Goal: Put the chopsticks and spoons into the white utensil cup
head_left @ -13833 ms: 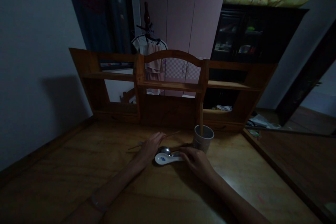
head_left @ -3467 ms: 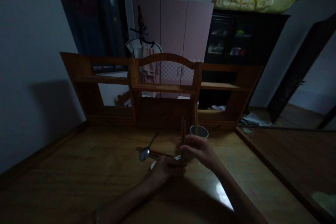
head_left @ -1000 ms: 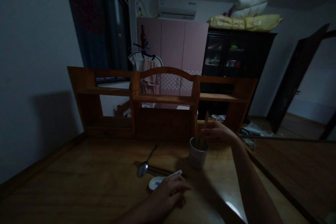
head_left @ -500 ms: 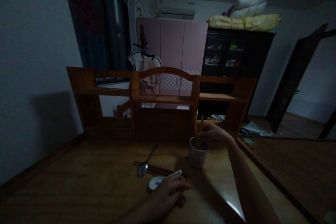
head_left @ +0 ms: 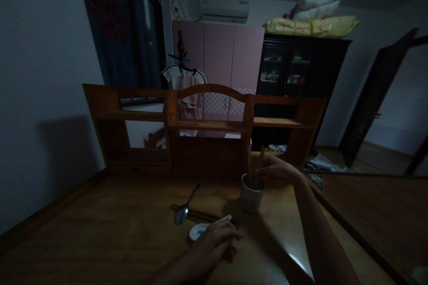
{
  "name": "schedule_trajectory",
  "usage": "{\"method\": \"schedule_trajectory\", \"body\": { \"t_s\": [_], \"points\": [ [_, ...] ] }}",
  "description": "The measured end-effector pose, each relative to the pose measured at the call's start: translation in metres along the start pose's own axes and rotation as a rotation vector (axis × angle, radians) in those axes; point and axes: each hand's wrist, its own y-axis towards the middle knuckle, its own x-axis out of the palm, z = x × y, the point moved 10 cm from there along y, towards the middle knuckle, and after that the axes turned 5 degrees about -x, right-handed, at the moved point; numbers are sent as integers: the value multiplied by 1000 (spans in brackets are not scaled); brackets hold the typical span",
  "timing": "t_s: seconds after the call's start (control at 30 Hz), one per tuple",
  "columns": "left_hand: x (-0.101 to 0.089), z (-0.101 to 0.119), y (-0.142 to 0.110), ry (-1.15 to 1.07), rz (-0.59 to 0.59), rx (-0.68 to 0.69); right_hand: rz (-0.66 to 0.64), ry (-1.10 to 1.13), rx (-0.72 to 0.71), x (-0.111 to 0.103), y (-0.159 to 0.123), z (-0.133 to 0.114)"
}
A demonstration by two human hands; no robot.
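Observation:
A white cup (head_left: 250, 196) stands on the wooden desk (head_left: 117, 231) and holds upright wooden chopsticks (head_left: 254, 164). My right hand (head_left: 277, 168) is above the cup's rim, fingers pinched on the top of the chopsticks. My left hand (head_left: 217, 242) rests on the desk with fingers curled, touching the handle end of a white ceramic spoon (head_left: 203, 229) with a blue pattern. A metal spoon (head_left: 183, 211) and more chopsticks (head_left: 200, 216) lie just beyond it.
A wooden shelf unit (head_left: 207, 129) runs along the desk's back edge, close behind the cup. A grey wall is at the left. Behind are a pink wardrobe (head_left: 230, 62), a dark cabinet (head_left: 294, 71) and an open door at the right.
My right hand has carried chopsticks from the desk into the cup and stays on them, shifting slightly in the last second. My left hand has stayed by the ceramic spoon.

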Motion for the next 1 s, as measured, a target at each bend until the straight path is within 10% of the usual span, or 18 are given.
{"method": "schedule_trajectory", "body": {
  "t_s": [1.0],
  "points": [
    [-7, 5, -1, 43, 45, -13, 16, -104, -80, 3, 0, -6]
  ]
}}
